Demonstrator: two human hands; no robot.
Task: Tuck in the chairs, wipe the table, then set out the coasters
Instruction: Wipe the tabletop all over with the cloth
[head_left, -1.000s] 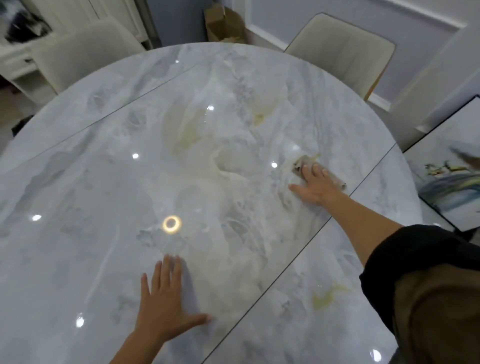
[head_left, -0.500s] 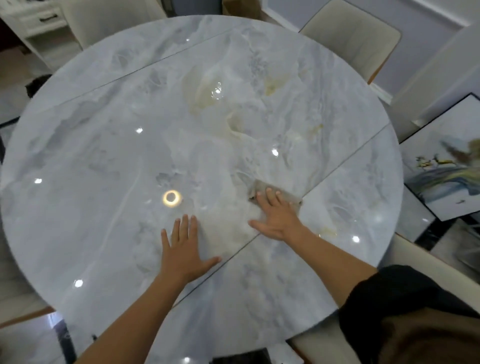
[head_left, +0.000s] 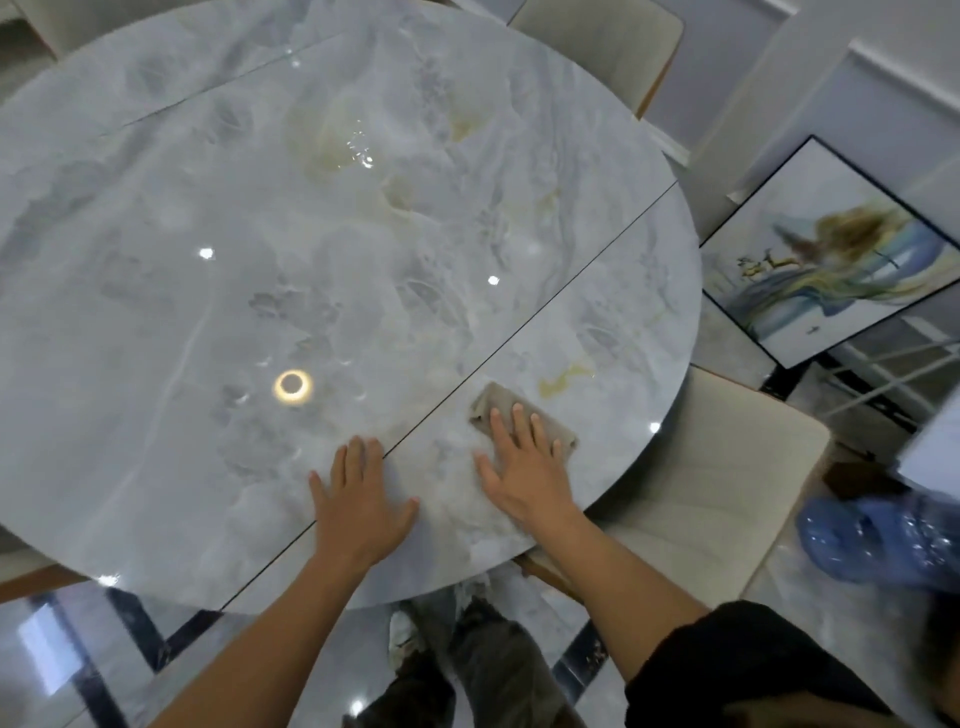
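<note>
A beige cloth (head_left: 522, 423) is pressed flat on the marble tabletop (head_left: 260, 234) by the right hand (head_left: 524, 470) (fingers straight, spread); the left hand (head_left: 361, 499) is laid flat beside it, fingers extended. A cream chair (head_left: 711, 499) is tucked under the near edge.

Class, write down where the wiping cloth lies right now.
Head view: the cloth lies flat under the right hand on the table, at its near right, just right of the dark seam, beside a yellowish vein.

Round, glossy grey marble table (head_left: 208, 312); beige cloth (head_left: 489, 403) flat on it near the right edge
</note>
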